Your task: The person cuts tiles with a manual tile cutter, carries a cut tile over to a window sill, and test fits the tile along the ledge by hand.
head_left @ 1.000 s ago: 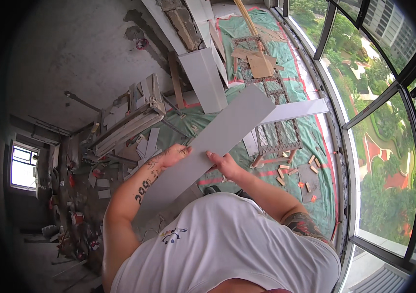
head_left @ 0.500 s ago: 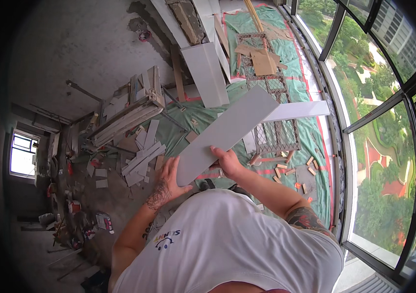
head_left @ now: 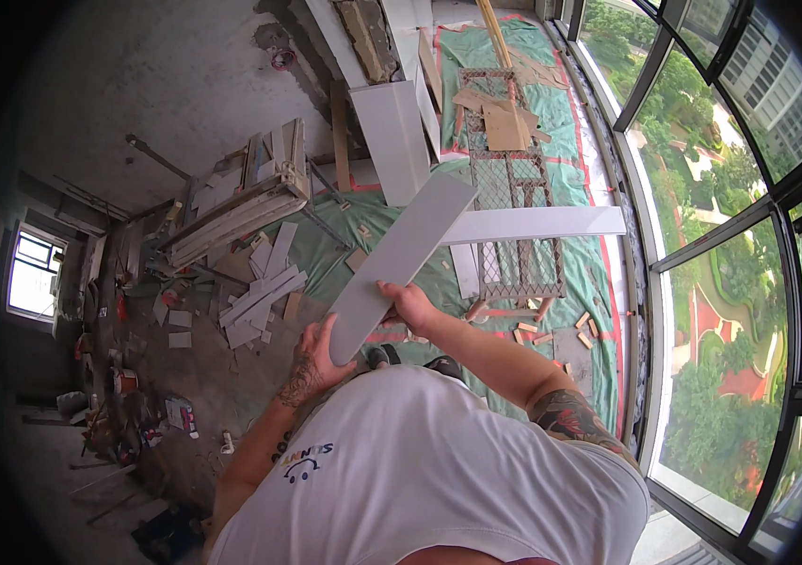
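A long light-grey board (head_left: 408, 237) slants up and away to the right in front of my body. My left hand (head_left: 316, 360) is wrapped round its near end, fingers at the left edge and thumb by the lower corner. Along its right edge, my right hand (head_left: 408, 306) grips it with the thumb on top and the fingers hidden underneath. Behind its far part, a white strip of board (head_left: 542, 223) lies across a rusty mesh platform (head_left: 521, 266); the held board covers the strip's left end.
A worn workbench (head_left: 241, 207) stands to the left, with a pile of offcut strips (head_left: 260, 301) on the floor beside it. A wide panel (head_left: 392, 141) leans ahead. Small wood blocks (head_left: 585, 330) lie on the green sheeting (head_left: 589, 282), near tall windows (head_left: 730, 311) on the right.
The held board has turned in my hands, so its top face looks narrower, and its far end has shifted left. Both hands keep their hold. The whole view has shifted slightly.
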Tool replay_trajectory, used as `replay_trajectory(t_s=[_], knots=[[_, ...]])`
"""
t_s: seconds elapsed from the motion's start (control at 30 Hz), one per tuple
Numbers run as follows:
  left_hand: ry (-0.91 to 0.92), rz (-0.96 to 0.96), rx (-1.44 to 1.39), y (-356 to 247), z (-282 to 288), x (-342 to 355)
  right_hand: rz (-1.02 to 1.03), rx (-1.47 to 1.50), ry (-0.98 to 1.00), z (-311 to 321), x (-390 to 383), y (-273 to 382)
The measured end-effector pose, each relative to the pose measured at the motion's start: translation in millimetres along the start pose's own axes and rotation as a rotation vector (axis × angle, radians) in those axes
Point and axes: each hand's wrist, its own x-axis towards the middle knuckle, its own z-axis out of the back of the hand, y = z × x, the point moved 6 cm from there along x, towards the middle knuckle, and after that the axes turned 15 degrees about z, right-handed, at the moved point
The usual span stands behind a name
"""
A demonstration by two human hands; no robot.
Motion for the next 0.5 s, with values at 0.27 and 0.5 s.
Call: replay_trajectory(t_s=[0.27,0.5], knots=[[-0.011,0.017,-0.02,5.5,-12.1,-8.7,0.013,0.002,-0.013,0.5,11.6,-26.0],[0.019,0.014,-0.014,8.2,-22.5,-7.1,0.0,0.077,-0.038,11.8,14.4,-40.6]])
